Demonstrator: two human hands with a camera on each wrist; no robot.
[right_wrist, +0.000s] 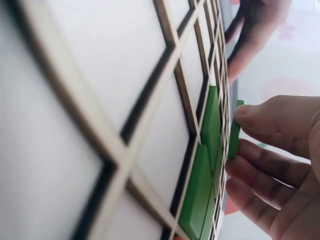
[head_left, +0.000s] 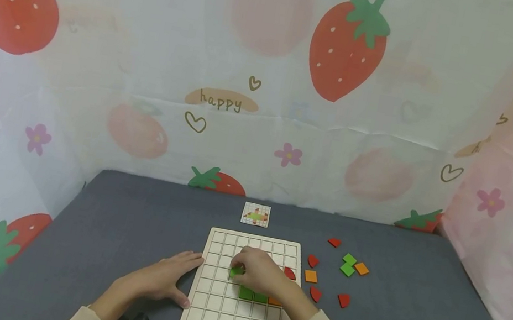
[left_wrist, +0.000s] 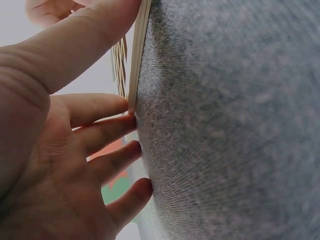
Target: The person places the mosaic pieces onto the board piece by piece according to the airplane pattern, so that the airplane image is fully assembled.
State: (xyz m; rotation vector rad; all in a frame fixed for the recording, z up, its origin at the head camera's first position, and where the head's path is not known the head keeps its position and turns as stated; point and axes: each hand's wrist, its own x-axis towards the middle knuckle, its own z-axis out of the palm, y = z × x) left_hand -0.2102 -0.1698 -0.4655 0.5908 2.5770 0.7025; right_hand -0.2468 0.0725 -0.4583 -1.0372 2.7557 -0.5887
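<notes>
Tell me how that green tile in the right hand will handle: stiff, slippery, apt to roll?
The green tile looks thin, flat and rigid, so probably stiff and light. The right hand pinches it by the edges; it could twist out. Flat sides suggest it won't roll.

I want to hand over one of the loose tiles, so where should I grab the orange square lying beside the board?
Pinch the orange square across two opposite straight edges, coming from above: it lies flat on the table, apart from neighbouring red pieces.

I see a grey table (head_left: 136,219) carrying a wooden grid board (head_left: 212,310), right under my pinching fingers. Beyond the grip lies a small pattern card (head_left: 255,214). To its right lie loose red, green and orange tiles (head_left: 348,265).
</notes>
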